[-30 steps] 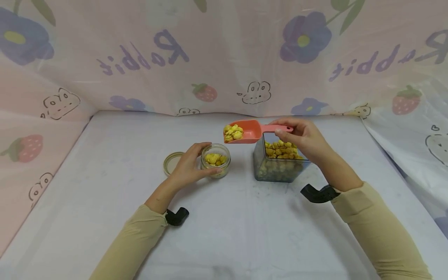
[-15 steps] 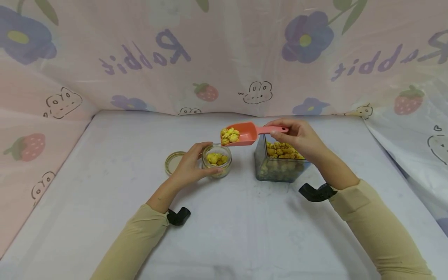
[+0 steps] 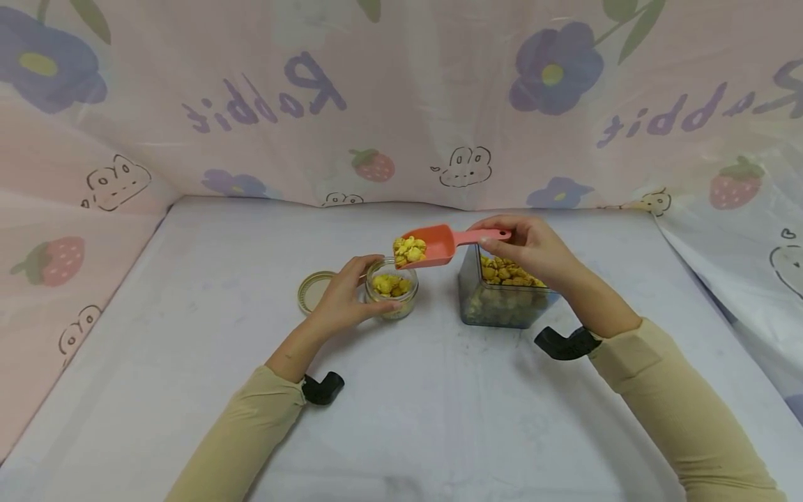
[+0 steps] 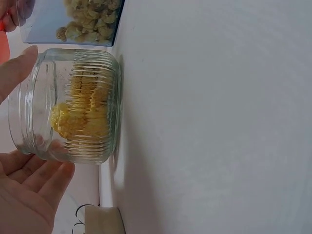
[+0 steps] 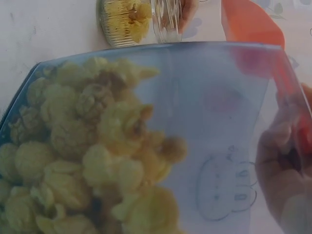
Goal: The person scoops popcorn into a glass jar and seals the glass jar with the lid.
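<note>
My left hand (image 3: 343, 296) holds a small ribbed glass jar (image 4: 92, 141), its thumb on one side and its fingers on the other. Yellow popcorn (image 3: 389, 284) partly fills the upright, uncovered jar. My right hand (image 3: 533, 244) grips the handle of a coral-red scoop (image 3: 442, 244). Popcorn (image 3: 409, 251) lies at the scoop's front lip, which hangs just above the jar's far rim. Below the right hand stands a clear bluish square container (image 3: 495, 310) with plenty of popcorn inside. Its wall (image 5: 195, 97) blocks part of the right wrist view, and the right hand shows through it.
A round gold-rimmed lid (image 3: 307, 293) lies on the table left of the jar, partly behind the left hand. The white-covered table (image 3: 401, 404) ends at a printed curtain (image 3: 401, 104) along the back and sides.
The scoop has moved left and slightly down, from right of the jar to over its far rim, with the popcorn still in it. The left hand and jar keep their place.
</note>
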### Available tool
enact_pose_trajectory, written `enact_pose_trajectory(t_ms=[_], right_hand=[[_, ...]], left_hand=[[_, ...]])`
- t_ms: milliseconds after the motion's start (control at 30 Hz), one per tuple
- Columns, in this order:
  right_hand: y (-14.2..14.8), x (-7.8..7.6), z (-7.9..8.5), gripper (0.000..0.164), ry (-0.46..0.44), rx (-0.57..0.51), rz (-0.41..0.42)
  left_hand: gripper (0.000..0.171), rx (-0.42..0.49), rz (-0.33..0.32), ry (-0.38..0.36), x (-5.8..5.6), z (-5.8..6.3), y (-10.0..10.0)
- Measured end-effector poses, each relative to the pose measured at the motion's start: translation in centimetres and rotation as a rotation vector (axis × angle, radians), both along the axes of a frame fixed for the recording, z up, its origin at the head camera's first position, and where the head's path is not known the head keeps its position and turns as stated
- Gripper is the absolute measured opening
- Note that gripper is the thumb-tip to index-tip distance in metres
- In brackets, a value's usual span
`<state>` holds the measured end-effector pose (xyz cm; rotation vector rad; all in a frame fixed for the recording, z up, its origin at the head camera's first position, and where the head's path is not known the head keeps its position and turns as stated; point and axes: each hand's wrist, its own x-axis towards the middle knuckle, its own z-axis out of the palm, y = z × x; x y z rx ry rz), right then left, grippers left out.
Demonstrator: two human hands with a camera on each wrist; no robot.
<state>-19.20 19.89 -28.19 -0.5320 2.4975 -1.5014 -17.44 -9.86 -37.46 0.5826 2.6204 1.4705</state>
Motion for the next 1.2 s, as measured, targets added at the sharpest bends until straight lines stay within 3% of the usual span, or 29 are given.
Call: enact_pose_trajectory(t_ms=[767,1200], right_hand=[[-0.6,-0.3,-0.3,0.024,0.063,0.154,0.064],[-1.2,0.0,-0.3,0.020,0.162,0.261,0.084]], left_hand=[[0.082,0.006,-0.007,0.009,0.0,0.0,0.1],[0.082,0.003,0.005,0.021,-0.1,-0.1,0.0]])
